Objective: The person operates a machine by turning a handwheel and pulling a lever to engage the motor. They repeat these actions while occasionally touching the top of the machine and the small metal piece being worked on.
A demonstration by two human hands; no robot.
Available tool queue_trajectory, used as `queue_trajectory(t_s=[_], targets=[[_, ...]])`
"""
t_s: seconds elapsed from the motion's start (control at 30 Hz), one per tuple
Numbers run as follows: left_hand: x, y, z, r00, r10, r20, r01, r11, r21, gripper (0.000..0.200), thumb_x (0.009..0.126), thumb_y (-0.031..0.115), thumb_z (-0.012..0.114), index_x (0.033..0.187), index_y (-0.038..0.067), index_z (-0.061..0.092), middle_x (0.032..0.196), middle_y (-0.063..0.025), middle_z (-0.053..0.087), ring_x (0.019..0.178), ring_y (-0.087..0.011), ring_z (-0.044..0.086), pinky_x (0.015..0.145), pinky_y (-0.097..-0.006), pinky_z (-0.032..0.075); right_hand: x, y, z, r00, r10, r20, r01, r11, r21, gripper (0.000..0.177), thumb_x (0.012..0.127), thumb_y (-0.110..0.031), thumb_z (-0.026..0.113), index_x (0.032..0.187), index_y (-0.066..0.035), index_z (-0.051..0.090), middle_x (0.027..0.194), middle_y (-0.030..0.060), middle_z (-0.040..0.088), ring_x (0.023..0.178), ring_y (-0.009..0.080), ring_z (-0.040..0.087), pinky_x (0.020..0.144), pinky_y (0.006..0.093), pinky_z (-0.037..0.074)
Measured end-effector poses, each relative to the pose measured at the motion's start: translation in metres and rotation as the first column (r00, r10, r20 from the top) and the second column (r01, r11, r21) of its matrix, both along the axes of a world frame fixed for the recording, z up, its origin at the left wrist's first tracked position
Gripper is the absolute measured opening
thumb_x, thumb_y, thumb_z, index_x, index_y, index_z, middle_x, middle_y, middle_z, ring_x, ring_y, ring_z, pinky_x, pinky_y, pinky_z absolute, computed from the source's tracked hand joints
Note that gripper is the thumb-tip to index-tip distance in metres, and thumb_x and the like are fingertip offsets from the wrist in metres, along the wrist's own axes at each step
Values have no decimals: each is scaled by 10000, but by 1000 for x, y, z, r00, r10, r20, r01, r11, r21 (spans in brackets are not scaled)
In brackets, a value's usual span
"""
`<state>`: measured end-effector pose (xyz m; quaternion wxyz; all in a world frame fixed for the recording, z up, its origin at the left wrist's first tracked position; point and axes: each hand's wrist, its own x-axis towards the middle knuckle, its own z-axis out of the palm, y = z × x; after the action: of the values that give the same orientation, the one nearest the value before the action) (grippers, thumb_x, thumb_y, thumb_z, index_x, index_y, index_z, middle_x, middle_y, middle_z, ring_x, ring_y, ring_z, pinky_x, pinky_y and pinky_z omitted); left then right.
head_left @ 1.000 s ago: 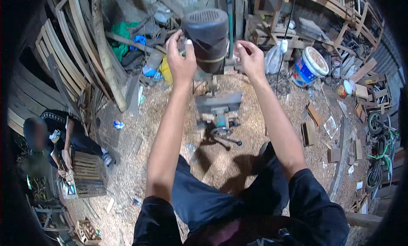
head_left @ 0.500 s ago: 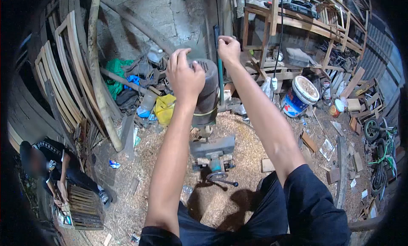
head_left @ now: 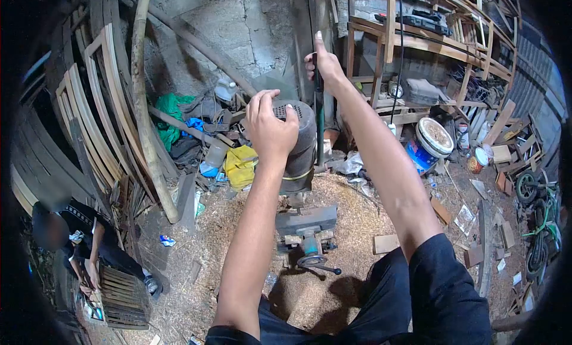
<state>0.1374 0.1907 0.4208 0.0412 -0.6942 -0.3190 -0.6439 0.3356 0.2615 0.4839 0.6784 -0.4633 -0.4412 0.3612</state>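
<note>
While the left hand is at the dark housing, fingers apart, and the right hand curls at the upright pole, closure unclear, keep fingertips off the vent holes and wrists straight.

Dark cylinder (top perforated), upright

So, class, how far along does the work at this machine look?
Done: wood shavings cover much of the floor, so some woodworking likely happened. In hand: left grip spread at the vented cylinder, right grip apparently closed around the upright pole. Left: a loose board lies nearby, but how much work remains cannot be told.
</note>
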Motion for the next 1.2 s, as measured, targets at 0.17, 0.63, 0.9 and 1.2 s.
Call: queue_trajectory(t_s=[0.17, 0.63, 0.9, 1.2], targets=[[-1, 0, -5, 1000, 21, -16, -21, 1000, -14, 306, 753, 148, 680, 1035, 32, 651, 1087, -140, 642, 1060, -336, 583, 954, -418, 443, 1, -29, 3, 956, 292, -9, -292, 953, -75, 604, 959, -613, 444, 680, -85, 535, 612, 35, 523, 507, 149, 445, 540, 304, 396], [-16, -47, -62, 975, -168, 144, 184, 977, -108, 418, 829, 113, 623, 1203, -48, 531, 1318, -265, 511, 1285, -414, 455, 1114, -470, 326, -42, -137, -72, 974, 192, 118, -219, 933, 285, 355, 895, -216, 451, 587, -39, 455, 548, 46, 433, 488, 151, 409, 510, 299, 332], [-36, -90, -91, 977, -196, -86, 161, 936, -313, 826, 856, 180, 642, 1504, -84, 202, 1578, -313, 163, 1470, -411, 219, 1184, -451, 218, -47, -146, -80, 987, 94, 129, -134, 926, 353, 334, 895, -227, 477, 650, -6, 530, 580, 43, 473, 513, 144, 442, 510, 308, 346], [-45, -91, -89, 909, -225, -352, 44, 889, -455, 1086, 795, 258, 672, 1545, 17, -76, 1593, -324, -52, 1499, -431, 58, 1147, -655, 108, -55, -156, -91, 990, 116, 85, -142, 886, 441, 323, 891, -185, 498, 623, -5, 501, 570, 37, 450, 489, 126, 406, 485, 289, 324]])
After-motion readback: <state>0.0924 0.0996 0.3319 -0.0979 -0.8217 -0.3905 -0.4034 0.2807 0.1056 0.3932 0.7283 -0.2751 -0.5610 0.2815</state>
